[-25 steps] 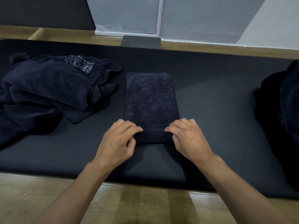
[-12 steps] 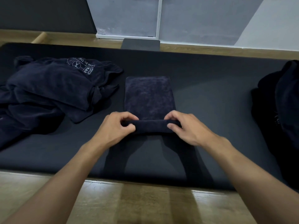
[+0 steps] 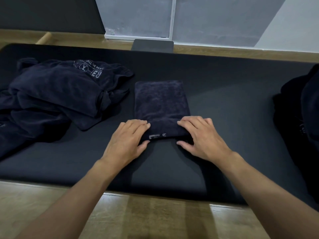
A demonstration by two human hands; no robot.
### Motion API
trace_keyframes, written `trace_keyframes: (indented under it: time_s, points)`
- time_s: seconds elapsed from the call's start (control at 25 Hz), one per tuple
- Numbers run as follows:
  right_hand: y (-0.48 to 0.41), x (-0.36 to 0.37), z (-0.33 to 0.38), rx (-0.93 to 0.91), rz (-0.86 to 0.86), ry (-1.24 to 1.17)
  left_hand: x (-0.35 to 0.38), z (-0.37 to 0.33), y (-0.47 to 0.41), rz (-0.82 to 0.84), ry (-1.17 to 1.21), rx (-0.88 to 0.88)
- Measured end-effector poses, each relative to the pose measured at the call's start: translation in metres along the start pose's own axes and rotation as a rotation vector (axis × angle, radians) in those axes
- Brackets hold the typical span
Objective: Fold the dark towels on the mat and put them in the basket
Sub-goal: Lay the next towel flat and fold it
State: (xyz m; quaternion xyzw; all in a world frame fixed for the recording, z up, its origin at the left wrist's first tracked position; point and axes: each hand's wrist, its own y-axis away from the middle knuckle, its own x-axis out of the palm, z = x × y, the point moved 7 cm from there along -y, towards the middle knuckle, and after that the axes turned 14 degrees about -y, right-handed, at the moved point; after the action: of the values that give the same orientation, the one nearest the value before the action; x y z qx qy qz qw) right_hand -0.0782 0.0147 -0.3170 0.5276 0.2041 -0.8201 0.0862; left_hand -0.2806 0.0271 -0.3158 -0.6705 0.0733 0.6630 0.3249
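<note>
A dark navy towel [image 3: 160, 100], folded into a narrow strip, lies lengthwise in the middle of the black mat [image 3: 224, 80]. Its near end is turned over into a thick roll that shows a small white label. My left hand [image 3: 127, 140] grips the roll's left end, fingers on top and thumb on the near side. My right hand [image 3: 202, 137] grips the right end the same way. A heap of unfolded dark towels [image 3: 57, 94] with white print lies on the mat's left part.
A dark bulky shape [image 3: 300, 118] sits at the mat's right edge; I cannot tell whether it is the basket. A small dark pad [image 3: 152, 45] lies behind the mat. Wooden table surface [image 3: 155, 219] shows in front of the mat.
Both hands picked up the towel's near edge and turned it over away from me. The flat strip has grown shorter and a roll with a label now shows at its near end.
</note>
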Motion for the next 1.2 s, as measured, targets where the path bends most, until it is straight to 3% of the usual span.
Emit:
trace_keyframes:
  time_s: [0.12, 0.28, 0.4, 0.48, 0.56, 0.72, 0.96, 1.0, 1.08, 1.16, 1.2]
  points:
    - [-0.014, 0.0, -0.002, 0.052, 0.098, 0.034, 0.001, 0.007, -0.009, 0.096, 0.246, -0.207]
    - [-0.041, -0.007, -0.011, 0.236, 0.261, -0.152, 0.011, 0.034, -0.024, 0.329, 0.61, -0.46]
    - [-0.052, -0.002, -0.027, 0.42, 0.386, -0.463, 0.019, 0.046, -0.028, 0.436, 0.816, -0.511]
    - [-0.057, 0.001, -0.034, 0.531, 0.425, -0.698, 0.015, 0.045, -0.028, 0.4, 0.701, -0.425]
    - [-0.058, 0.0, -0.04, 0.585, 0.357, -0.805, 0.013, 0.044, -0.023, 0.33, 0.627, -0.396]
    - [-0.042, -0.004, -0.041, 0.524, -0.007, -0.854, 0.024, 0.05, -0.022, 0.341, 0.814, -0.596]
    - [-0.042, 0.011, -0.045, 0.658, 0.042, -0.723, 0.032, 0.055, -0.03, 0.419, 0.677, -0.729]
    - [-0.047, 0.011, -0.047, 0.667, 0.039, -0.638, 0.029, 0.055, -0.035, 0.34, 0.584, -0.69]
    - [-0.056, 0.002, -0.042, 0.557, -0.065, -0.434, 0.006, 0.041, -0.046, 0.034, 0.249, -0.422]
    - [-0.059, -0.012, -0.021, 0.259, -0.217, -0.267, -0.006, 0.014, -0.041, -0.184, 0.04, -0.086]
    - [-0.054, -0.013, -0.011, 0.111, -0.251, -0.23, -0.003, 0.008, -0.034, -0.197, 0.014, 0.006]
